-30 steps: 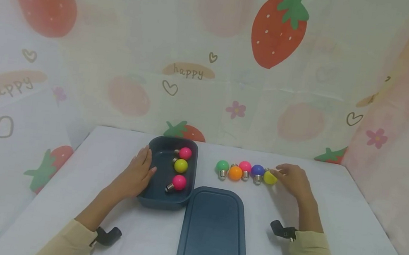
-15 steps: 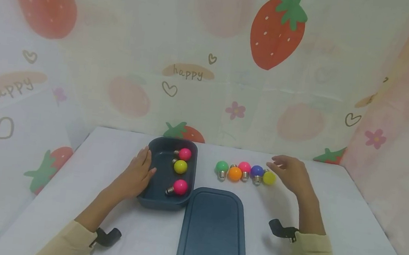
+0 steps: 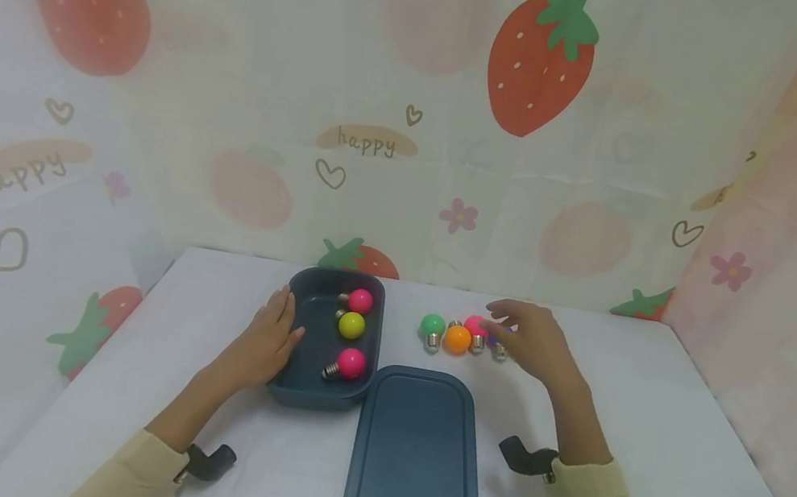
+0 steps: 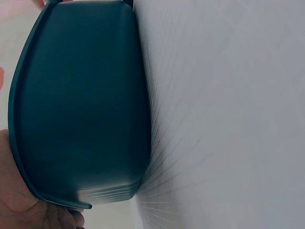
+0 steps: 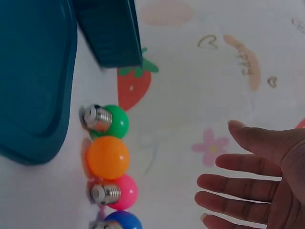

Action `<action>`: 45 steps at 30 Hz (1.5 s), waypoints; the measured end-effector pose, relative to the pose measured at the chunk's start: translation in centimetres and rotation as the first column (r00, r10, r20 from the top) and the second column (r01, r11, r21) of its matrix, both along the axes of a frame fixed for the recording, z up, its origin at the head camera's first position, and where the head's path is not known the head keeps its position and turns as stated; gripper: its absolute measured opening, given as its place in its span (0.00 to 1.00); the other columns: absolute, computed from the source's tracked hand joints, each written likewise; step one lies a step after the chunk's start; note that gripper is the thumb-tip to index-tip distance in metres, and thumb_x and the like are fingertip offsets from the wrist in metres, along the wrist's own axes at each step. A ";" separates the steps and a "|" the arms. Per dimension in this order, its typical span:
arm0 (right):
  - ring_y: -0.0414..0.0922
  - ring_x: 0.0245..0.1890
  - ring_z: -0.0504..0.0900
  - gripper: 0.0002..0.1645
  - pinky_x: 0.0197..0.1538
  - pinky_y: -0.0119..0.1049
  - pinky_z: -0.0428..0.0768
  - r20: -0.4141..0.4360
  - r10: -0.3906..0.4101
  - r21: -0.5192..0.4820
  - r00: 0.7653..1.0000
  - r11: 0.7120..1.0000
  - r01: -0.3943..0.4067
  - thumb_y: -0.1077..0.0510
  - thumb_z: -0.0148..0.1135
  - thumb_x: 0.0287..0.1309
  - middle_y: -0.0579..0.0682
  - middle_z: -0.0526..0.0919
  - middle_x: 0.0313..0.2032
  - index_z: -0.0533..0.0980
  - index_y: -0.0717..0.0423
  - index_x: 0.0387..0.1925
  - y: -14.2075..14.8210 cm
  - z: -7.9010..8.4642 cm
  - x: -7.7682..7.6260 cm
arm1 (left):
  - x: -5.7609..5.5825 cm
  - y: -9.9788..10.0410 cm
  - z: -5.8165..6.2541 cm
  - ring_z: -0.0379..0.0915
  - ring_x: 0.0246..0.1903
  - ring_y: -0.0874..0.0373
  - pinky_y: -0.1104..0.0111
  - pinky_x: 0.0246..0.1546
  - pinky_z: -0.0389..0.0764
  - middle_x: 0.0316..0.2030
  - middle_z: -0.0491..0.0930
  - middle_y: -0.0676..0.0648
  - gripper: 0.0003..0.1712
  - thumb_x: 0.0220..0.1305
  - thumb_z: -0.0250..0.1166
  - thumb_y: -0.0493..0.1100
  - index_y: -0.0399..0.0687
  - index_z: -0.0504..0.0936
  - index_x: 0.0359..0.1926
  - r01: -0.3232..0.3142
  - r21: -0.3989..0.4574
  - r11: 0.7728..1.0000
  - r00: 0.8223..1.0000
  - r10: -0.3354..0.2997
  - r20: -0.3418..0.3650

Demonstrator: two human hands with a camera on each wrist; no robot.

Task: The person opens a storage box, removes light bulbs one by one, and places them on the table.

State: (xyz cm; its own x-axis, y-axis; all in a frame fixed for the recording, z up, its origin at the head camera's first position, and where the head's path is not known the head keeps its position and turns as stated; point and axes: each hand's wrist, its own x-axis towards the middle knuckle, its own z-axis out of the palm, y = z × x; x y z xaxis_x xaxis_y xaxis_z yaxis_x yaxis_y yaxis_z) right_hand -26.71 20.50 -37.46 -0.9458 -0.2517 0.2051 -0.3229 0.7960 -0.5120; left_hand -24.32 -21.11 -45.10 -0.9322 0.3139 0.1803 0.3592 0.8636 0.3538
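A: Left hand (image 3: 260, 343)?
B: At the left rim of the dark blue box (image 3: 309, 336). Fingers nearly straight, laid along the rim; thumb tip over the inside. Touching the box; grip underneath cannot be told.

A: Right hand (image 3: 531, 339)?
B: Fingers extended and spread, thumb apart. Holds nothing. Seen from the head, it partly covers the blue bulb (image 5: 125, 220); the right wrist view shows the palm clear of the row.

A: Bulbs on the table (image 3: 274, 462)?
B: Left to right: green bulb (image 3: 432, 325), orange bulb (image 3: 458, 339), pink bulb (image 3: 474, 326), then the blue. Metal bases of green, pink and blue point towards the person; the orange one's points away.

A: And in the box?
B: Three, towards its right side: far pink bulb (image 3: 360, 301), yellow bulb (image 3: 351, 325) just nearer, near pink bulb (image 3: 351, 363) lowest, base to the left.

A: Lid (image 3: 417, 453)?
B: Flat on the table, by the box's near right corner. Contact between them unclear.
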 end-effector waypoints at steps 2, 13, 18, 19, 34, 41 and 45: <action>0.55 0.47 0.84 0.23 0.43 0.49 0.86 -0.002 0.019 0.000 1.000 1.000 -0.019 0.51 0.67 0.66 0.57 0.87 0.48 0.81 0.56 0.58 -0.6 0.1 0.3 | 0.1 0.0 0.0 0.37 0.76 0.29 0.39 0.72 0.48 0.76 0.40 0.23 0.38 0.81 0.46 0.45 0.18 0.46 0.74 -0.001 -0.001 1.000 1.000 0.001 -0.002; 0.53 0.47 0.85 0.22 0.48 0.49 0.85 -0.034 0.173 -0.056 0.984 0.983 -0.175 0.53 0.70 0.63 0.53 0.88 0.48 0.83 0.56 0.56 -4.5 0.4 1.7 | 0.4 -0.5 0.5 0.35 0.76 0.29 0.39 0.72 0.47 0.76 0.38 0.22 0.38 0.81 0.45 0.45 0.17 0.44 0.74 -0.002 -0.004 1.000 1.000 0.002 0.002; 0.51 0.48 0.84 0.21 0.52 0.48 0.83 -0.028 0.281 -0.058 0.959 0.957 -0.282 0.51 0.69 0.64 0.49 0.87 0.50 0.83 0.53 0.56 -6.7 -0.1 1.7 | 0.8 -1.1 0.6 0.36 0.75 0.27 0.38 0.72 0.48 0.75 0.40 0.21 0.37 0.81 0.46 0.44 0.16 0.46 0.73 -0.017 -0.001 1.000 1.000 0.017 -0.008; 0.50 0.48 0.84 0.21 0.51 0.47 0.84 -0.019 0.305 -0.061 0.952 0.950 -0.305 0.51 0.69 0.64 0.48 0.87 0.50 0.83 0.53 0.56 -7.0 -0.2 1.7 | 1.0 -1.2 0.5 0.36 0.75 0.27 0.38 0.72 0.47 0.75 0.40 0.21 0.37 0.81 0.46 0.44 0.15 0.46 0.73 -0.023 0.001 1.000 1.000 0.023 -0.006; 0.40 0.49 0.82 0.27 0.49 0.34 0.82 0.041 0.434 0.057 0.900 0.898 -0.435 0.47 0.73 0.60 0.42 0.86 0.52 0.81 0.46 0.60 -11.2 -0.2 2.6 | 0.3 -0.6 0.5 0.35 0.76 0.28 0.39 0.72 0.46 0.76 0.38 0.22 0.37 0.81 0.47 0.43 0.17 0.45 0.73 0.010 0.027 1.000 1.000 -0.010 -0.006; 0.42 0.55 0.83 0.28 0.54 0.35 0.82 0.090 0.496 0.185 0.864 0.844 -0.504 0.45 0.73 0.59 0.44 0.87 0.53 0.81 0.48 0.59 -13.8 -0.2 2.6 | 0.1 -0.1 0.5 0.34 0.76 0.29 0.39 0.73 0.46 0.76 0.38 0.23 0.37 0.82 0.45 0.45 0.17 0.44 0.74 0.011 0.008 1.000 1.000 -0.011 0.015; 0.41 0.49 0.84 0.26 0.52 0.32 0.82 0.109 0.521 0.211 0.847 0.820 -0.532 0.46 0.74 0.59 0.44 0.88 0.48 0.83 0.49 0.57 -14.9 -0.6 2.3 | 0.1 0.1 0.4 0.36 0.76 0.29 0.39 0.73 0.47 0.76 0.39 0.23 0.37 0.81 0.45 0.44 0.17 0.45 0.73 0.008 0.012 1.000 1.000 -0.008 0.012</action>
State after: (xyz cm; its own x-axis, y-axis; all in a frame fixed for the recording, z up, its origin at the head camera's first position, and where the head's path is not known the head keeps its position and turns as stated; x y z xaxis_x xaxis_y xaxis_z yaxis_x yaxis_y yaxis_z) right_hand -24.46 5.65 -38.05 -0.6628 -0.7476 0.0431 -0.7072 0.6059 -0.3643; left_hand -24.19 -20.98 -44.69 -0.9319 0.3192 0.1725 0.3615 0.8565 0.3684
